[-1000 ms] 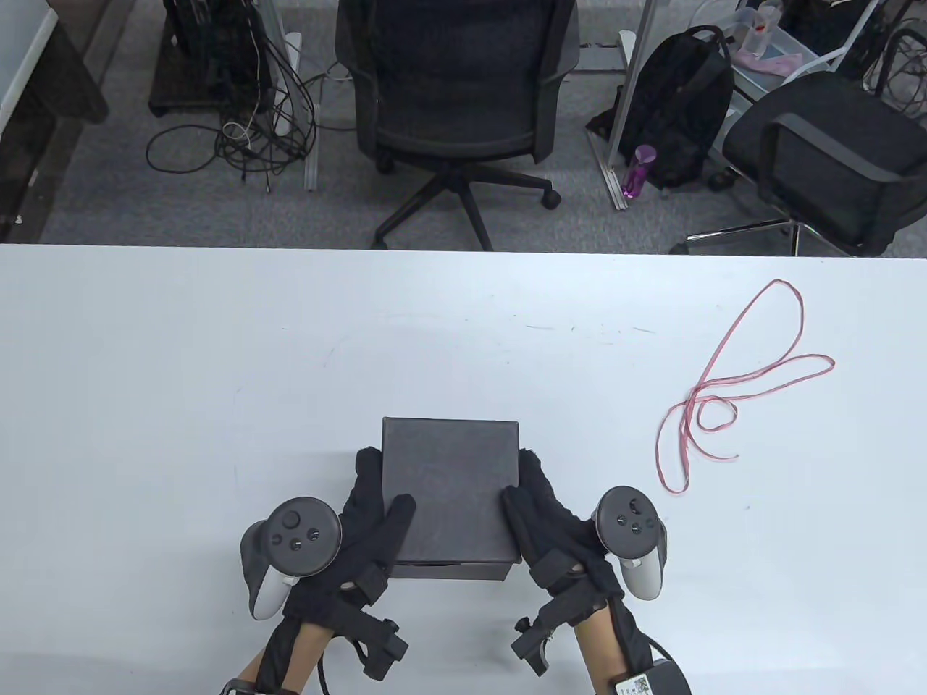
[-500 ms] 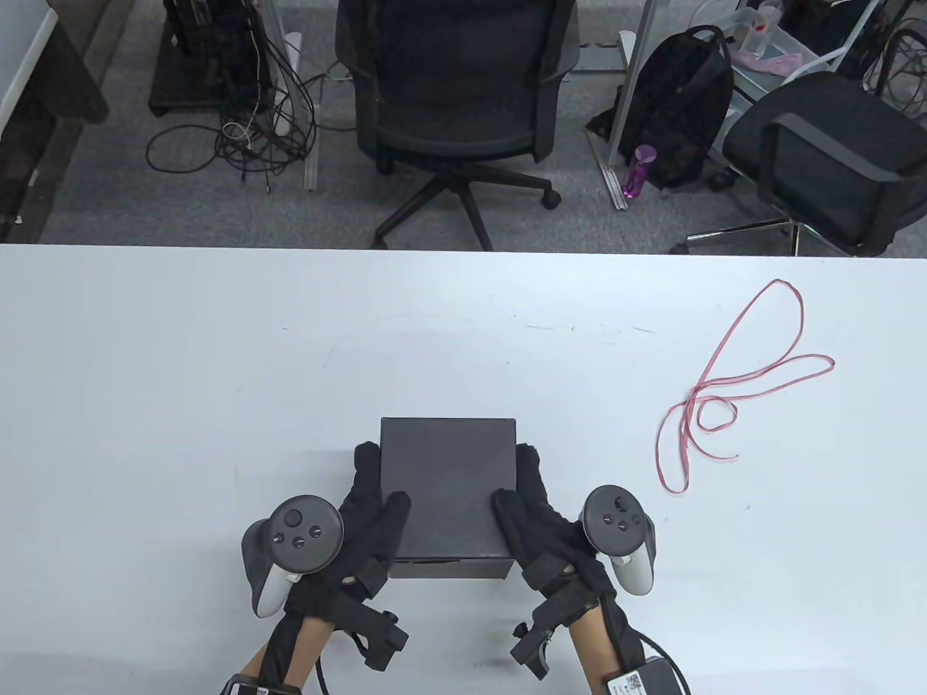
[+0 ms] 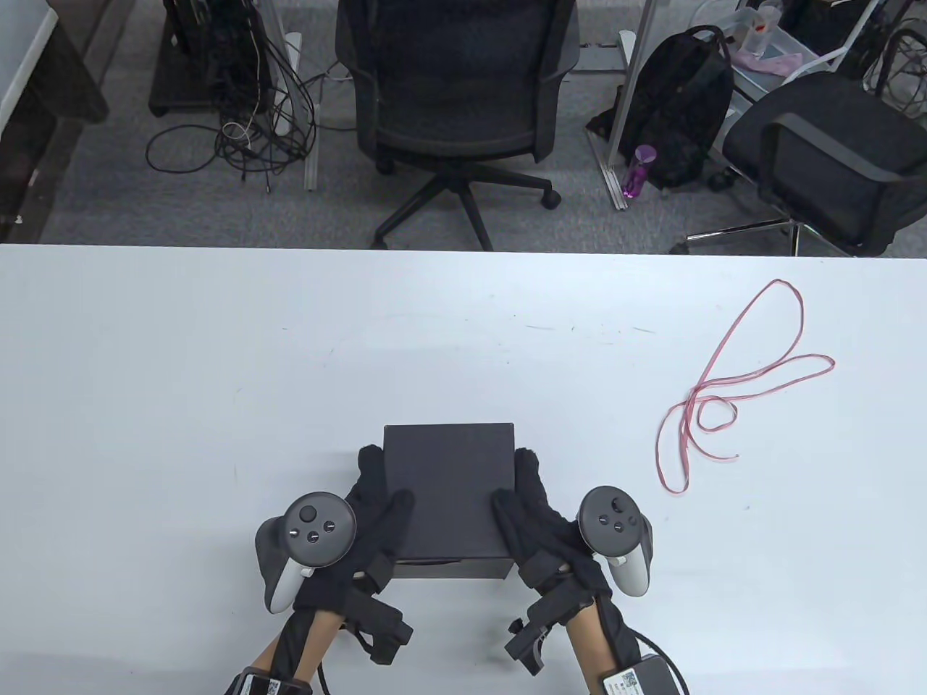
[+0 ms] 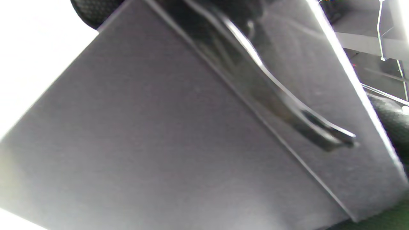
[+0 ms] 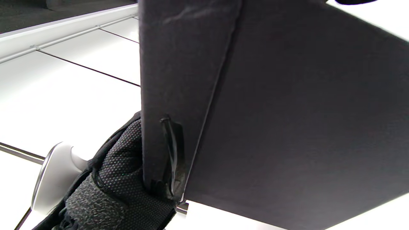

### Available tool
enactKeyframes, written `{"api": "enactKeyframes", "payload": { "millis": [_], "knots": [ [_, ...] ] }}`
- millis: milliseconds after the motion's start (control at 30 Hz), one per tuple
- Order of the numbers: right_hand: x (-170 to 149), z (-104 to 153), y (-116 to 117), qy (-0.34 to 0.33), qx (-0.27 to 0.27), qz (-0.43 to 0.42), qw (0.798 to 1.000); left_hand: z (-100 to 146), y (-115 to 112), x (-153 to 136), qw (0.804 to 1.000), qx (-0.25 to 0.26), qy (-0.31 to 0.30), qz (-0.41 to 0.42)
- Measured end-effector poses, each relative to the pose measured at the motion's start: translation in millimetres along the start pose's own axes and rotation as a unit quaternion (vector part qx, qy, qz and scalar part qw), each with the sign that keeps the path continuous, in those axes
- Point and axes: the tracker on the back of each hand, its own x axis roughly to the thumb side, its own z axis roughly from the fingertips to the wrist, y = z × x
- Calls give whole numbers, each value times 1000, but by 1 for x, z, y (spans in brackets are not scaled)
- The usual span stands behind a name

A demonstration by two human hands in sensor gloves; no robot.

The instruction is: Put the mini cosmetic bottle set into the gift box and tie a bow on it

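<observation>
A black gift box (image 3: 449, 492) with its lid on sits near the front middle of the white table (image 3: 181, 376). My left hand (image 3: 373, 492) grips its left side, thumb on the lid. On the opposite side my right hand (image 3: 532, 499) holds it the same way. The box fills the left wrist view (image 4: 143, 143) and most of the right wrist view (image 5: 287, 111), where the left glove (image 5: 121, 179) shows behind it. Whether the box rests on the table or hangs just above it, I cannot tell. A pink ribbon (image 3: 724, 384) lies loose to the right. No bottles show.
Behind the table's far edge stand two office chairs (image 3: 456, 94), a black backpack (image 3: 681, 108) and floor cables (image 3: 239, 123). A glossy black strip (image 4: 271, 95) crosses one face of the box in the left wrist view.
The box looks slightly smaller and has sunk a little toward the table. My left hand has slid a bit to the right with it. The ribbon has not moved.
</observation>
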Motion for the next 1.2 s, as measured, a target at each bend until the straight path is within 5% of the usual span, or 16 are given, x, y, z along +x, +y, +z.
{"api": "enactKeyframes", "payload": {
  "millis": [500,1200],
  "knots": [
    [-11,-3,5,9,-2,9,1000,0,-3,1,998,36,-13,-44],
    [-13,1,2,-1,-34,46,998,2,3,-1,999,20,-20,-20]
  ]
}}
